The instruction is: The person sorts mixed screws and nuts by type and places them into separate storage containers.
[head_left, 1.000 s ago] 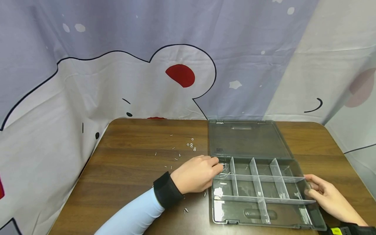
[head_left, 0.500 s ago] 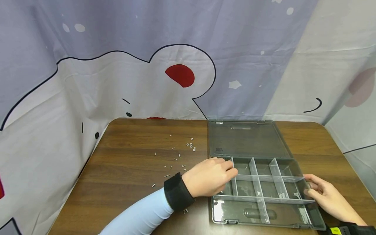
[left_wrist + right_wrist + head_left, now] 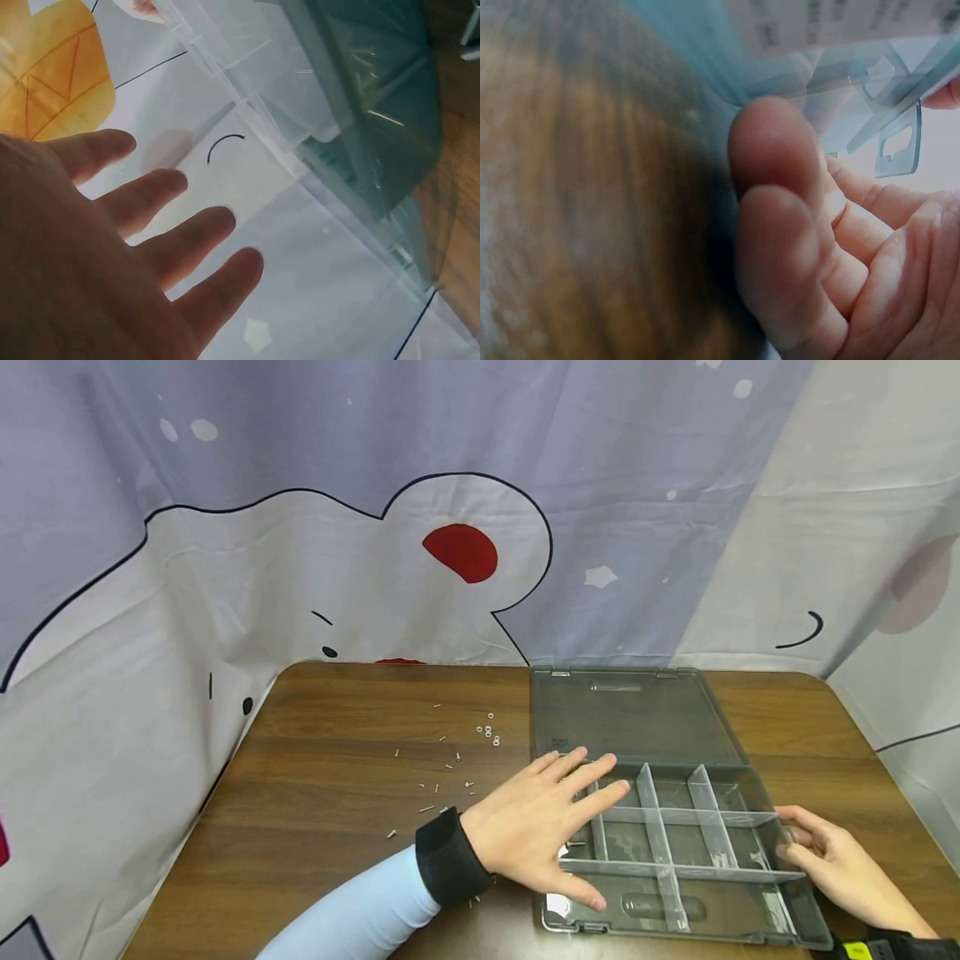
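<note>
The head camera looks from above, forward and down, onto the surface (image 3: pixel 337 735), with the box (image 3: pixel 693 839) at four o'clock. The left wrist camera looks closely along the left hand (image 3: pixel 135 247) toward the curtain (image 3: pixel 322 277); the right one sits very near the right hand (image 3: pixel 840 259). All three share the box.

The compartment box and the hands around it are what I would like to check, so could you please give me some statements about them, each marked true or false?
1. The left hand is clenched in a fist. False: its fingers are spread.
2. The right hand touches the right side of the box. True.
3. The lid is closed over the compartments. False: it is open, folded back behind them.
4. Several small rings lie on the table. True.
5. The left sleeve is red. False: it is light blue.
6. A black band is around the left wrist. True.
</note>
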`<state>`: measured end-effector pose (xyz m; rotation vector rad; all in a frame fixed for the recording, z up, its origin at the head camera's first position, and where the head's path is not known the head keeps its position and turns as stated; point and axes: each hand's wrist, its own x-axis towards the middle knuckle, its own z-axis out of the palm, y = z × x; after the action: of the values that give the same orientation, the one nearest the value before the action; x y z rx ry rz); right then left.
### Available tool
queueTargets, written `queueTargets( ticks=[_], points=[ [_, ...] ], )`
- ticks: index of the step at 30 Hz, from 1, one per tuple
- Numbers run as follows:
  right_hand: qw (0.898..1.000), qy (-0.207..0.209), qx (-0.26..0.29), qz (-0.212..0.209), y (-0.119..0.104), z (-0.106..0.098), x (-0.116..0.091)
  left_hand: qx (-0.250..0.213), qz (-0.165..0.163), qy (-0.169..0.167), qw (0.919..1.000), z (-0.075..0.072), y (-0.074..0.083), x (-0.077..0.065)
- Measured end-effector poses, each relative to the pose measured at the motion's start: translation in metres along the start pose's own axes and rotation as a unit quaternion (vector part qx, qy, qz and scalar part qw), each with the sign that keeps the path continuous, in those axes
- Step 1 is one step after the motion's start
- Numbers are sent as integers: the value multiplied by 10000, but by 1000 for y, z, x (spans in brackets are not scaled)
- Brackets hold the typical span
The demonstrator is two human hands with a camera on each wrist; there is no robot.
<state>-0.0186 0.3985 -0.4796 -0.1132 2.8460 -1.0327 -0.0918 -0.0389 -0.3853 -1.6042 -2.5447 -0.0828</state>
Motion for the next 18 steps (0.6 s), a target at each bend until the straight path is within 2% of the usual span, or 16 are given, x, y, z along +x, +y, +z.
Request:
queueTargets(
  ticks=[6,14,18],
  points=[
    [9999,76,54,-50,-1,2,0,-23,-288,-102,9995,3,-6,-12],
    [9999,-32,-97,129,-2,-1,2,-93,-609,-94,9981,9,-25,-37],
    [10000,37,-38,-36,1,0,1,-107,-704,-53,9975,14,-32,-48]
  ],
)
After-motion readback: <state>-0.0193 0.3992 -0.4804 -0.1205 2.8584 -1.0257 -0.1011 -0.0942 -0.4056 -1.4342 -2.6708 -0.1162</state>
